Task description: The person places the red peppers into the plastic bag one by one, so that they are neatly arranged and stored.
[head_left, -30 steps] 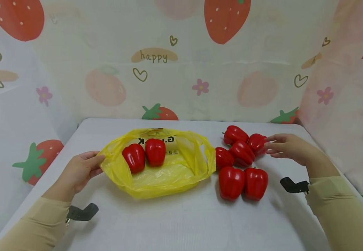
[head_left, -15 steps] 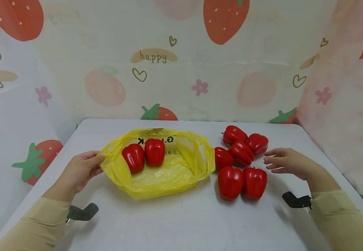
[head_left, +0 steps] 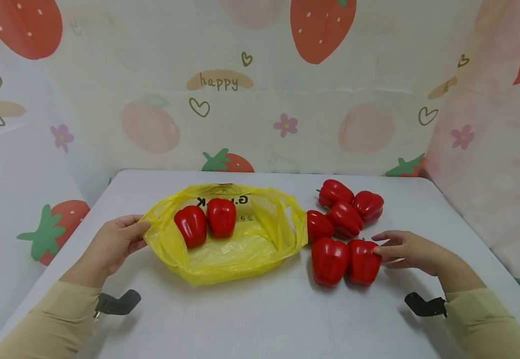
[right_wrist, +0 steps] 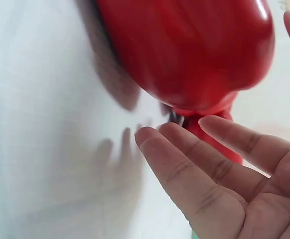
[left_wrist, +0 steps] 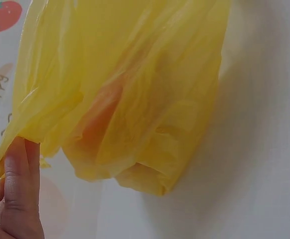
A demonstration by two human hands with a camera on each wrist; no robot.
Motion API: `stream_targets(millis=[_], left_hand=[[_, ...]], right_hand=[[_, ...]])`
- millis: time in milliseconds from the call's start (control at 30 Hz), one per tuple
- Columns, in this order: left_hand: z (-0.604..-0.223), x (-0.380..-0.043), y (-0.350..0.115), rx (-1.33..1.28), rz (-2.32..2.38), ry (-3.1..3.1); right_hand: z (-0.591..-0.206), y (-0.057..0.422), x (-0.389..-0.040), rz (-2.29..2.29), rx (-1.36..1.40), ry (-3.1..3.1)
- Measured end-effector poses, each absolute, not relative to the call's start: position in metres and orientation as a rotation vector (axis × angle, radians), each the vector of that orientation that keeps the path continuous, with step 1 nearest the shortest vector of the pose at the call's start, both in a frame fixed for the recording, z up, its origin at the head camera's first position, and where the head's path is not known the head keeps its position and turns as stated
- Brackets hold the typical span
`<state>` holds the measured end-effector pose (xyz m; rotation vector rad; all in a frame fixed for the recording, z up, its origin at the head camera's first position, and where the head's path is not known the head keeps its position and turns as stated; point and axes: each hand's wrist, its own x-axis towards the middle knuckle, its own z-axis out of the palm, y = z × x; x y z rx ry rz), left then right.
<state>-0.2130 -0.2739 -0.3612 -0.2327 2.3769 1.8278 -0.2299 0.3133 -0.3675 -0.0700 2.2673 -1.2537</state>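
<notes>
Yellow bag (head_left: 224, 275) sits nearer the left edge of the tabletop (head_left: 260, 319), two red peppers (head_left: 191, 228) inside; left hand (head_left: 114, 244) pinches its rim (head_left: 158, 245), probably to hold it wide. Right hand (head_left: 414, 254) spread beside a loose pepper (head_left: 363, 268), contact unclear. Other peppers (head_left: 345, 219) bunch toward right edge, handy for that side.

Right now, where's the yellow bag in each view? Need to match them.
Head: yellow bag just left of centre, below the middle, its left edge pinched by the left hand.
Left wrist: large, from the top edge to past the middle; left hand lower left.
Right wrist: not in it.
Shared landmark: white table, in all three.
</notes>
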Motion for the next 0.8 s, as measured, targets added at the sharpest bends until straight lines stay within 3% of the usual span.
stream_targets(millis=[800], left_hand=[[-0.361,-0.214,-0.273,-0.232,1.844,2.352]], right_hand=[[-0.381,0.302,-0.228,-1.315,-0.096,2.233]])
